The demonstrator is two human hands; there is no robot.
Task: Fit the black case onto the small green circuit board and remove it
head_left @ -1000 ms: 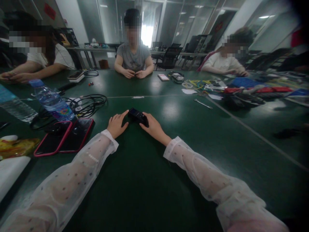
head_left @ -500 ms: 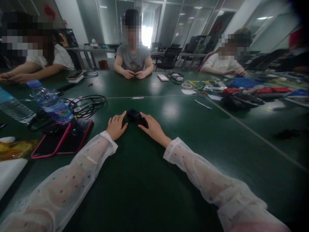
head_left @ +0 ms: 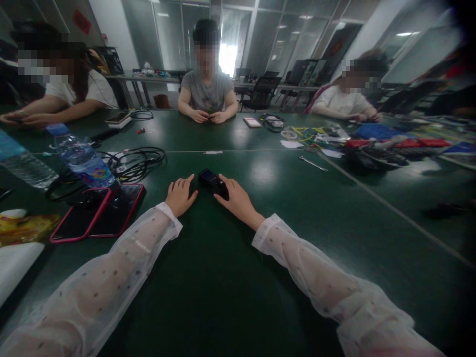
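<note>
A small black device (head_left: pixel 208 177) lies on the dark green table (head_left: pixel 230 277) straight ahead of me. My right hand (head_left: pixel 234 197) rests on its near right end, fingers curled over it. My left hand (head_left: pixel 180 194) lies flat on the table just to the left of the device, fingers stretched out and apart, its fingertips close to the device but not on it. Both my arms wear sheer white dotted sleeves.
At my left lie two phones in pink cases (head_left: pixel 97 213), water bottles (head_left: pixel 84 159), black cables (head_left: pixel 134 161) and a yellow packet (head_left: pixel 22 227). Three people sit across the table. Tools, wires and a metal wrench (head_left: pixel 313 163) lie at the far right.
My hands and the device have stayed nearly still; my view has shifted slightly.
</note>
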